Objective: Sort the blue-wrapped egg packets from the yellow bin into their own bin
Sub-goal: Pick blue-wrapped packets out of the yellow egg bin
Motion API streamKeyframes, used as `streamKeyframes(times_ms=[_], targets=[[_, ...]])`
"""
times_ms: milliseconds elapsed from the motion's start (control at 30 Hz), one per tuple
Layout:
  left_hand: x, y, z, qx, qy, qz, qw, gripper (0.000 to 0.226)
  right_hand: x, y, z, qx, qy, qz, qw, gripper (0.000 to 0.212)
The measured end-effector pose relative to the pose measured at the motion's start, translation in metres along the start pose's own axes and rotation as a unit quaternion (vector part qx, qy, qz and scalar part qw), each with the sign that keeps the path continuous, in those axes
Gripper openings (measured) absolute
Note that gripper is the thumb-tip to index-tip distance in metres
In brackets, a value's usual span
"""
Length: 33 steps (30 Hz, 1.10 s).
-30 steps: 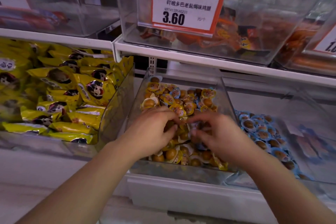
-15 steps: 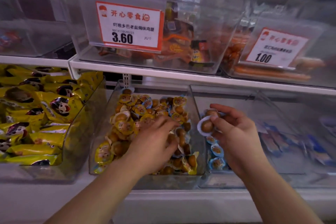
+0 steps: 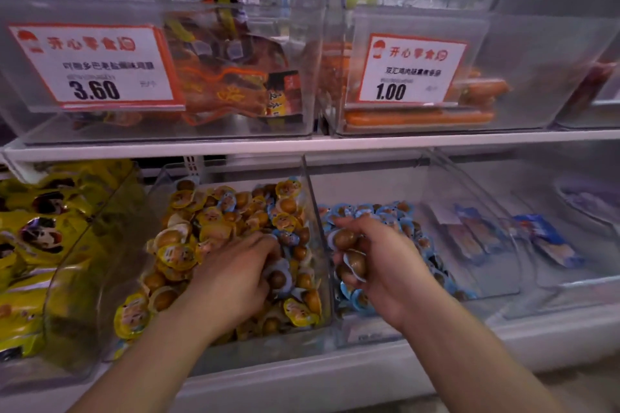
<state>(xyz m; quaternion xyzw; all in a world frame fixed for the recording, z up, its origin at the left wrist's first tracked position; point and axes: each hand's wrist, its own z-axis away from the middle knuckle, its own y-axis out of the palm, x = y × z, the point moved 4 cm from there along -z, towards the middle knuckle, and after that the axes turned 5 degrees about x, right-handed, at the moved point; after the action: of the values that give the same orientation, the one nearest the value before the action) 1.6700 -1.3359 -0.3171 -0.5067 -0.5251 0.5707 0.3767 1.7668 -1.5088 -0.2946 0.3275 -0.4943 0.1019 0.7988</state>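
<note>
Seen from head height, looking down at a shop shelf with clear bins.

Left hand sunk into the yellow bin, knuckles up, fingers curled down among yellow packets, closing on a blue packet beneath the fingertips. A few more blue-rimmed packets scattered through the yellow heap.

Right hand just across the clear wall, over the blue bin, fingers curled round a bunch of held packets, brown eggs showing between thumb and fingers. Hand low above the blue pile, whether touching it cannot be told.

Further left, a bin of yellow bags. Further right, a bin with flat blue packs, blurred.

On the shelf above, two clear bins: one with orange snack packs behind a price tag reading 3.60, the other with orange sausages behind a second tag reading 1.00.

Both forearms bare, reaching in from the lower edge.
</note>
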Motion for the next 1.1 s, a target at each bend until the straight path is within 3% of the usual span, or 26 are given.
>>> streamKeyframes(times_ms=[100, 200, 333, 400, 600, 700, 800, 967, 1033, 1100], targets=[[-0.008, 0.003, -0.001, 0.005, 0.015, -0.024, 1.0, 0.05, 0.0, -0.002, 0.001, -0.006, -0.001, 0.015, 1.0, 0.015], [-0.012, 0.008, -0.005, 0.028, 0.016, -0.044, 0.999, 0.041, -0.001, -0.005, 0.002, 0.004, -0.004, 0.029, 1.0, 0.013], [-0.014, -0.005, -0.007, -0.083, -0.015, 0.069, 0.994, 0.023, 0.0, -0.009, 0.003, 0.002, -0.008, 0.039, 0.999, 0.019], [-0.015, -0.008, -0.012, -0.122, -0.038, 0.134, 0.983, 0.023, 0.002, -0.01, 0.003, 0.002, -0.015, 0.039, 0.999, 0.011], [-0.032, 0.014, -0.038, -0.002, -0.041, 0.101, 0.994, 0.047, -0.002, -0.015, 0.005, -0.018, -0.016, 0.038, 0.999, 0.007], [-0.035, 0.015, -0.047, 0.01, -0.053, 0.057, 0.997, 0.051, -0.003, -0.017, 0.009, -0.024, -0.019, 0.036, 0.999, 0.013], [-0.031, 0.014, -0.047, -0.032, -0.081, 0.057, 0.995, 0.047, -0.002, -0.02, 0.01, -0.023, -0.015, 0.039, 0.999, 0.013], [-0.03, 0.005, -0.034, -0.147, -0.108, 0.157, 0.971, 0.04, 0.005, -0.018, 0.01, -0.035, -0.025, 0.032, 0.999, 0.019], [-0.029, -0.007, -0.023, -0.218, -0.122, 0.236, 0.939, 0.036, 0.008, -0.016, 0.009, -0.054, -0.036, 0.037, 0.997, 0.02], [-0.034, -0.022, -0.011, -0.267, -0.101, 0.363, 0.887, 0.032, 0.009, -0.011, 0.01, -0.067, -0.042, 0.042, 0.996, 0.021]])
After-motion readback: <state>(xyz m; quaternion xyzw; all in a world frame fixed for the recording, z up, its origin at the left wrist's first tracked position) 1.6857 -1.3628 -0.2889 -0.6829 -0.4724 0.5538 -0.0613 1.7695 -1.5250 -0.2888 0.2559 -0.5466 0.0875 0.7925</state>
